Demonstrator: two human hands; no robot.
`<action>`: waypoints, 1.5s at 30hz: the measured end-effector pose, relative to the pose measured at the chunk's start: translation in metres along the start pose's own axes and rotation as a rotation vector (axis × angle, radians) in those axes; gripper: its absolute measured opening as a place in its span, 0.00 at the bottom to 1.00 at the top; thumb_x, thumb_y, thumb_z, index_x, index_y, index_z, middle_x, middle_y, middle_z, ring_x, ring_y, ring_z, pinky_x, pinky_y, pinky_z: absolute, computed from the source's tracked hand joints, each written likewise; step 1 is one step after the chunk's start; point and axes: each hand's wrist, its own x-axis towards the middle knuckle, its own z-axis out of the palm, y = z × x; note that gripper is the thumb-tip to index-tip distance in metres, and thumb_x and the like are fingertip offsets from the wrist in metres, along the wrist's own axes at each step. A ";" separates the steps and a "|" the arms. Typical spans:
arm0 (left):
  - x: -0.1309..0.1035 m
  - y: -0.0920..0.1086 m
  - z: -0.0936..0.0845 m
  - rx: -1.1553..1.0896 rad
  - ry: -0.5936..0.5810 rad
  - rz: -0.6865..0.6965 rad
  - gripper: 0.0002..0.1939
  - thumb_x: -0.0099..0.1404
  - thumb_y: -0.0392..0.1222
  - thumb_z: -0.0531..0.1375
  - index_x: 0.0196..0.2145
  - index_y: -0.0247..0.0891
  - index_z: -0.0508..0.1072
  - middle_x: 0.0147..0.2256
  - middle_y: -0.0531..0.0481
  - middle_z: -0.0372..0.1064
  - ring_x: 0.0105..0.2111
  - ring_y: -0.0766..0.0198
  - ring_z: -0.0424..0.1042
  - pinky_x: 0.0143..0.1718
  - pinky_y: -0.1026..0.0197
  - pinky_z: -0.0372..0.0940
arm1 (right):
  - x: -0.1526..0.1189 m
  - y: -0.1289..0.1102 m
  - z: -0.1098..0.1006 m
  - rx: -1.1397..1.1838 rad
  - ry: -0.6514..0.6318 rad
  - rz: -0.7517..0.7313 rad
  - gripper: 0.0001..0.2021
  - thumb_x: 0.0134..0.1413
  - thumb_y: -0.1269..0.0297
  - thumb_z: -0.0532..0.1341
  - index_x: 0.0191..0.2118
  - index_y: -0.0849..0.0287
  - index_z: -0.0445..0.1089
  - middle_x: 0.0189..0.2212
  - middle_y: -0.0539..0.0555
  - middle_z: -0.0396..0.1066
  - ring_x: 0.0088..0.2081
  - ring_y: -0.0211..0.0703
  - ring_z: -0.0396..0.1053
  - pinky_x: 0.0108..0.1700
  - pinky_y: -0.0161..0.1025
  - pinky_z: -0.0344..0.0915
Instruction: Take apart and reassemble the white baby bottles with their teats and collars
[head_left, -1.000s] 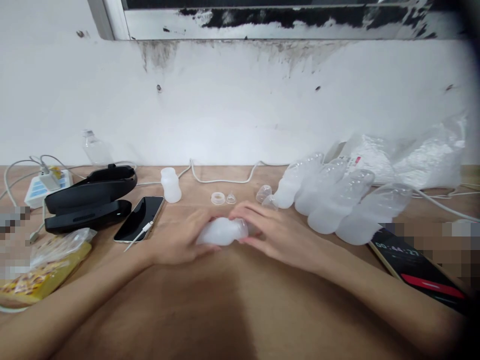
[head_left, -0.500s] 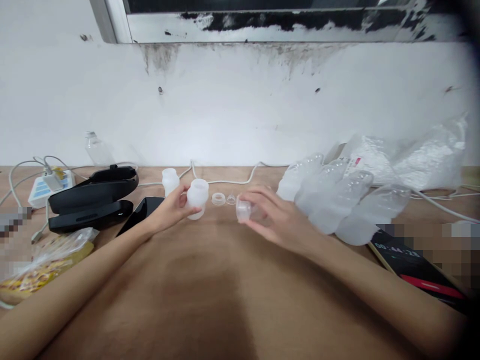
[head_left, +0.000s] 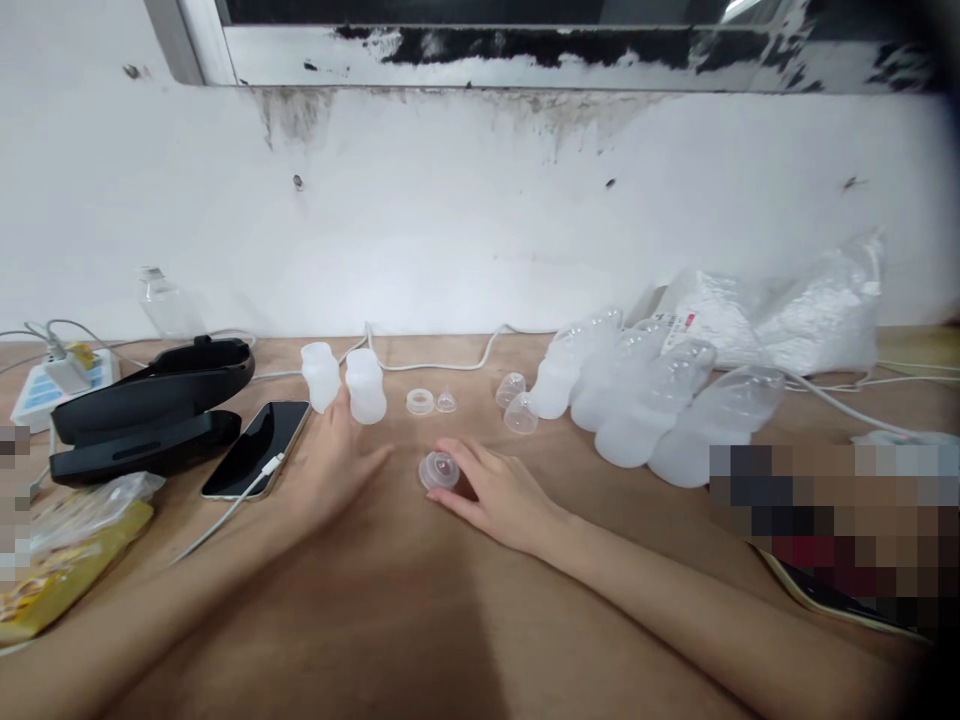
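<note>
The right hand (head_left: 499,495) grasps the clear cap (head_left: 430,474). Left of this cap, the left hand (head_left: 330,462) is released, near 2 bottles (head_left: 367,388).

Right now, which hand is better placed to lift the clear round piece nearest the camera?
Right hand, likely: its fingers are at that clear round piece; the left hand is apart from it, beside the white bottles.

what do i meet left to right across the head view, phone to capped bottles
Phone, first frosted bottle, second frosted bottle, white ring, small clear dome, pair of clear domes, capped bottles. Left out for overlap: left hand, right hand, clear collar by its fingertips.
</note>
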 end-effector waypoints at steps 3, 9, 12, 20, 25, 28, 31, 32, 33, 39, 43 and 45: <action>-0.027 0.021 -0.006 0.261 0.079 0.167 0.40 0.53 0.43 0.59 0.57 0.29 0.41 0.57 0.31 0.42 0.56 0.47 0.48 0.50 0.50 0.57 | 0.000 0.001 0.002 -0.007 0.014 -0.019 0.18 0.53 0.56 0.53 0.48 0.59 0.57 0.42 0.56 0.65 0.39 0.46 0.67 0.36 0.42 0.64; -0.019 0.051 -0.005 0.659 -0.275 0.434 0.13 0.62 0.34 0.48 0.44 0.34 0.63 0.43 0.43 0.64 0.43 0.59 0.65 0.44 0.58 0.61 | 0.000 0.002 0.003 -0.020 0.012 -0.031 0.18 0.53 0.57 0.53 0.47 0.60 0.57 0.42 0.56 0.65 0.39 0.46 0.67 0.36 0.43 0.64; -0.002 0.042 0.000 0.727 -0.231 0.343 0.12 0.62 0.36 0.48 0.42 0.31 0.64 0.43 0.39 0.64 0.41 0.54 0.66 0.40 0.55 0.63 | 0.000 0.001 0.001 -0.019 0.010 -0.025 0.18 0.54 0.56 0.52 0.48 0.58 0.56 0.42 0.56 0.64 0.38 0.45 0.67 0.35 0.42 0.64; 0.010 0.022 -0.002 0.738 -0.183 0.278 0.15 0.62 0.40 0.49 0.45 0.30 0.63 0.46 0.39 0.62 0.45 0.54 0.64 0.43 0.56 0.61 | -0.001 0.001 -0.001 0.012 0.036 -0.005 0.13 0.57 0.61 0.47 0.47 0.59 0.56 0.42 0.56 0.60 0.33 0.41 0.66 0.32 0.39 0.63; 0.016 0.016 -0.001 0.713 -0.186 0.270 0.15 0.62 0.41 0.49 0.45 0.32 0.62 0.46 0.40 0.62 0.45 0.55 0.63 0.43 0.56 0.61 | -0.001 0.000 -0.002 0.050 0.041 0.022 0.12 0.56 0.61 0.49 0.45 0.58 0.57 0.41 0.54 0.61 0.31 0.39 0.65 0.33 0.39 0.63; 0.019 0.010 0.001 0.697 -0.183 0.267 0.16 0.62 0.42 0.48 0.46 0.33 0.61 0.46 0.40 0.61 0.45 0.55 0.63 0.42 0.56 0.61 | -0.001 0.000 -0.002 0.053 0.042 0.012 0.11 0.57 0.63 0.48 0.45 0.59 0.57 0.41 0.55 0.61 0.32 0.40 0.66 0.33 0.40 0.63; 0.020 0.006 0.002 0.682 -0.182 0.262 0.17 0.62 0.43 0.49 0.46 0.33 0.60 0.46 0.40 0.61 0.44 0.55 0.64 0.40 0.57 0.62 | 0.000 0.001 -0.002 0.066 0.078 0.003 0.11 0.58 0.65 0.45 0.44 0.59 0.58 0.41 0.56 0.62 0.35 0.41 0.66 0.34 0.39 0.63; 0.021 0.005 0.002 0.676 -0.181 0.260 0.17 0.62 0.43 0.49 0.47 0.33 0.60 0.46 0.41 0.61 0.43 0.55 0.64 0.39 0.57 0.62 | 0.000 0.001 -0.001 0.071 0.091 0.005 0.10 0.58 0.65 0.45 0.44 0.59 0.58 0.41 0.56 0.62 0.35 0.40 0.66 0.34 0.39 0.63; 0.021 0.005 0.002 0.670 -0.180 0.258 0.17 0.62 0.43 0.49 0.46 0.33 0.60 0.46 0.41 0.61 0.43 0.55 0.64 0.39 0.57 0.62 | 0.000 0.002 -0.001 0.074 0.102 0.010 0.10 0.58 0.65 0.46 0.43 0.59 0.58 0.41 0.56 0.62 0.34 0.40 0.65 0.34 0.39 0.64; 0.014 0.022 -0.004 0.585 -0.201 0.279 0.15 0.63 0.38 0.46 0.45 0.32 0.62 0.44 0.39 0.64 0.42 0.53 0.66 0.38 0.54 0.62 | 0.003 0.004 0.002 0.090 0.102 0.028 0.09 0.57 0.65 0.49 0.40 0.60 0.61 0.38 0.55 0.62 0.32 0.38 0.65 0.36 0.37 0.63; -0.004 0.045 -0.002 0.390 -0.338 0.410 0.15 0.62 0.38 0.48 0.48 0.40 0.60 0.42 0.51 0.68 0.40 0.64 0.68 0.41 0.63 0.62 | 0.009 0.004 -0.001 0.079 0.051 0.027 0.07 0.56 0.68 0.50 0.36 0.62 0.63 0.36 0.55 0.62 0.32 0.38 0.65 0.36 0.37 0.63; -0.011 0.053 0.004 0.188 -0.406 0.450 0.20 0.58 0.43 0.55 0.48 0.39 0.59 0.43 0.51 0.67 0.41 0.64 0.67 0.42 0.64 0.62 | 0.011 0.003 -0.003 0.112 0.044 0.030 0.06 0.55 0.70 0.50 0.34 0.62 0.63 0.34 0.55 0.63 0.32 0.38 0.65 0.35 0.36 0.63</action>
